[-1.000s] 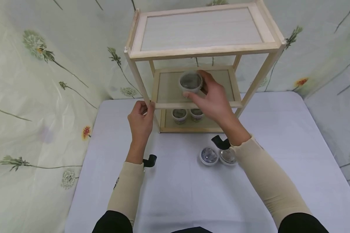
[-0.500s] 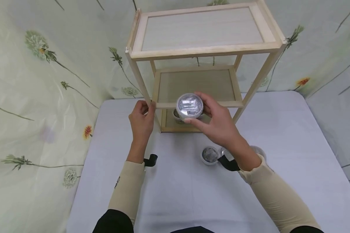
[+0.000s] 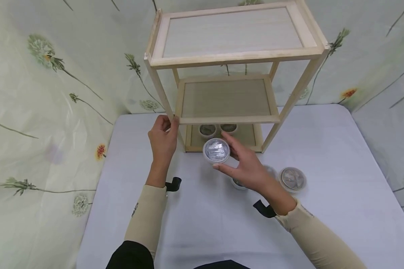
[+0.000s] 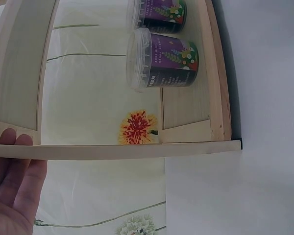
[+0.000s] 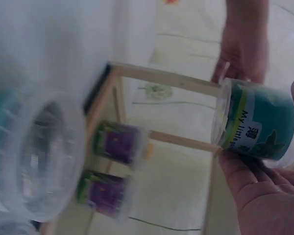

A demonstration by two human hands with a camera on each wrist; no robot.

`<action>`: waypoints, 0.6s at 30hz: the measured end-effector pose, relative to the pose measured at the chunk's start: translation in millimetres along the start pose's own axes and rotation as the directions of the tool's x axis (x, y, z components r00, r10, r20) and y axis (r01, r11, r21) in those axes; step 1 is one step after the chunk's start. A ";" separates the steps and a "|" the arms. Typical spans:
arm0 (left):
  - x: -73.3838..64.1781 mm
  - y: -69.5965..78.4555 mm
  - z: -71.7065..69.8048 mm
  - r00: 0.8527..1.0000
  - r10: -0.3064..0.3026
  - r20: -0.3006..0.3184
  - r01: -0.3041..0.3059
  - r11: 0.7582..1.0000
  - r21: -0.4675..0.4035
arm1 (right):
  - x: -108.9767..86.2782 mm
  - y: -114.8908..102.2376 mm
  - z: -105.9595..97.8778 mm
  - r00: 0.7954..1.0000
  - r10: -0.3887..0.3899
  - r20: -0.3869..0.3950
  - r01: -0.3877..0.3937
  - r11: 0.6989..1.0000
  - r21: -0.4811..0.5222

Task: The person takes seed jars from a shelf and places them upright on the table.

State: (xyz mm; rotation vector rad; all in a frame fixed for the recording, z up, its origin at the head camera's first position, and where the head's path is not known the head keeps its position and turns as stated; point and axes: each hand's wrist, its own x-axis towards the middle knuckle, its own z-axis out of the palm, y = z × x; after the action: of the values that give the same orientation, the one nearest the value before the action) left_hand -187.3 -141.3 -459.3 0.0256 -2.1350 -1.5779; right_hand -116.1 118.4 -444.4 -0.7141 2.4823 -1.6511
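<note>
My right hand [image 3: 247,164] grips a round plastic tub [image 3: 216,151] with a clear lid, in front of the wooden shelf rack's [image 3: 227,120] bottom level. In the right wrist view this tub [image 5: 258,120] shows a green label, thumb and fingers on opposite sides. With my left hand [image 3: 163,144] I hold the rack's left front post [image 3: 161,91] at middle-shelf height; in the left wrist view its fingertips [image 4: 23,140] lap over the post. Two purple-labelled tubs [image 4: 172,61] stand side by side on the bottom shelf, partly hidden under the middle shelf [image 3: 227,98] in the head view.
On the white-covered table [image 3: 195,224], another lidded tub [image 3: 293,179] stands right of my right wrist. More tubs [image 3: 238,184] are partly hidden beneath that hand. The rack's top shelf [image 3: 233,33] overhangs the lower ones. A flower-patterned sheet [image 3: 54,149] hangs behind.
My right hand has drawn the tub from over the middle shelf forward and down to in front of the bottom shelf. The left hand has stayed on the post.
</note>
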 end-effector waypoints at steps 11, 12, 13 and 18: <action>-1.1 1.7 -0.3 1.000 -0.008 0.003 0.008 1.000 0.021 | -11.8 42.8 24.4 0.992 0.068 0.110 -0.062 0.997 -0.051; -1.0 1.8 -0.3 1.000 -0.009 0.003 0.009 1.000 0.019 | -13.2 45.9 26.2 0.991 0.071 0.118 -0.063 0.996 -0.070; -1.0 1.9 -0.3 1.000 -0.010 0.003 0.010 1.000 0.017 | -14.6 48.9 27.8 0.989 0.075 0.128 -0.063 0.993 -0.097; -0.6 3.3 -0.6 1.000 -0.014 0.005 0.014 1.000 0.001 | -19.4 60.8 33.6 0.983 0.071 0.168 -0.018 0.953 -0.303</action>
State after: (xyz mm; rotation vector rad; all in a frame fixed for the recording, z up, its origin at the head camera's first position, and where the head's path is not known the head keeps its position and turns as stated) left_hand -185.7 -140.6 -456.4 0.0373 -2.1438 -1.5857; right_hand -108.9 116.8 -516.1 -0.7878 2.6227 -1.1484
